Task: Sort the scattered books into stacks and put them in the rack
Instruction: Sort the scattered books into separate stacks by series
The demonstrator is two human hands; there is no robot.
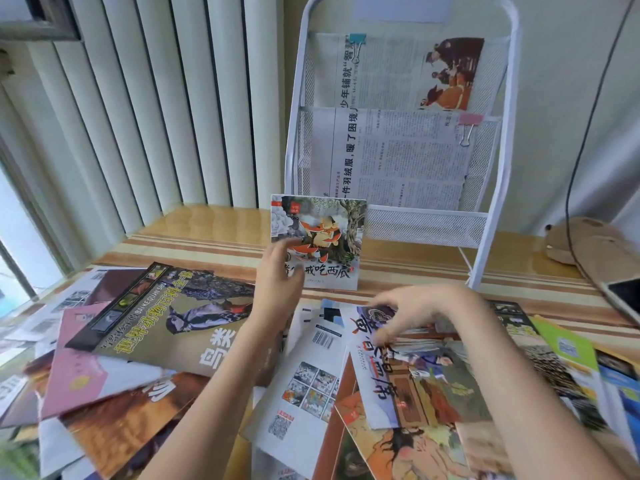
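Head view, the only one. Left hand at frame centre holds a small square picture book upright on its bottom edge on the wooden table, fingers and thumb curled round its left edge. The white mesh rack stands just behind and right of that book, holding clipped newspapers in both pockets; its lowest pocket is open just beyond the book's top edge. So the book goes up and back-right from the grip, left hand nearer.

Right hand, centre right, fingers bent down onto a purple-covered picture book in the scattered pile; pinching or only pressing, cannot tell. A bird encyclopedia lies flat at left atop other books. Stacks look unformed; sorting seems early.
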